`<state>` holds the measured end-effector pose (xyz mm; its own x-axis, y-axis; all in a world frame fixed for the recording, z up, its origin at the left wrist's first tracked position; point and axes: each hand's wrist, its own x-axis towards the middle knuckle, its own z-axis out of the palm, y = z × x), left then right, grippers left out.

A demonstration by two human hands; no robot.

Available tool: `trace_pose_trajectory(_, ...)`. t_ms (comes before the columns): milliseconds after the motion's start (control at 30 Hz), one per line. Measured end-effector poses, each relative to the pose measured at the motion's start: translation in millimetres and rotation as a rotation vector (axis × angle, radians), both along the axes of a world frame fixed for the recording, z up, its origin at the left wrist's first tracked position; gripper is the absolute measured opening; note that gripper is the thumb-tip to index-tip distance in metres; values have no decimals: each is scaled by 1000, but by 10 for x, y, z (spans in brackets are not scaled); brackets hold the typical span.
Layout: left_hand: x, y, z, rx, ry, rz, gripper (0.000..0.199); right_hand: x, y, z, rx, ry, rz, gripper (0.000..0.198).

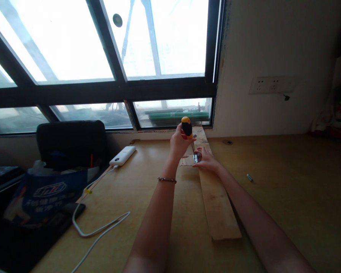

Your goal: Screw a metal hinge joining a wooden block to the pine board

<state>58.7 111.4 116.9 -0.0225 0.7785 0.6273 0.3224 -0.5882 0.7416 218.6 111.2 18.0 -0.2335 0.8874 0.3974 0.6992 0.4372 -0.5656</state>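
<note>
My left hand (pixel 178 145) is closed round the yellow-and-black handle of a screwdriver (pixel 186 127). The handle points up, and the shaft runs down toward a small shiny metal fitting (pixel 196 158). Pinched by the fingers of my right hand (pixel 208 160), that fitting sits at the left edge of a long wooden board (pixel 218 206). Whether the screwdriver's tip touches the fitting is too small to tell. A short light wooden piece (pixel 186 160) lies beside the fitting on the left.
Right of the board, small metal screws or pins (pixel 249 177) lie on the wooden table (pixel 287 204). A white power bank (pixel 123 156) with a white cable (pixel 98 232) is on the left. Beyond the table's left edge are a blue bag (pixel 49 197) and a black chair (pixel 71 142).
</note>
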Motion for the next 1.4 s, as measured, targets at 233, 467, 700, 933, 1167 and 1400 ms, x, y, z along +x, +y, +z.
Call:
trace_pose_trajectory(233, 6, 57, -52, -71, -42, -144, 44, -11, -16, 7, 6, 6, -1, 77)
trace_pose_trajectory(467, 26, 157, -139, -62, -131, -108, 46, 6, 18, -37, 18, 25, 14, 78)
trace_pose_trajectory(700, -12, 143, -117, -92, -141, 27, 52, 7, 22, -40, 9, 25, 22, 78)
trace_pose_trajectory(933, -3, 64, -36, -267, -322, -245, 54, 11, -3, -4, -24, 80, 37, 76)
trace_pose_trajectory(1167, -58, -13, 21, -338, -437, -571, 47, 28, 9, -4, -49, 114, 65, 74)
trace_pose_trajectory(1400, -135, -75, 83, -333, -454, -682, 52, 34, 19, -20, -64, 149, 72, 75)
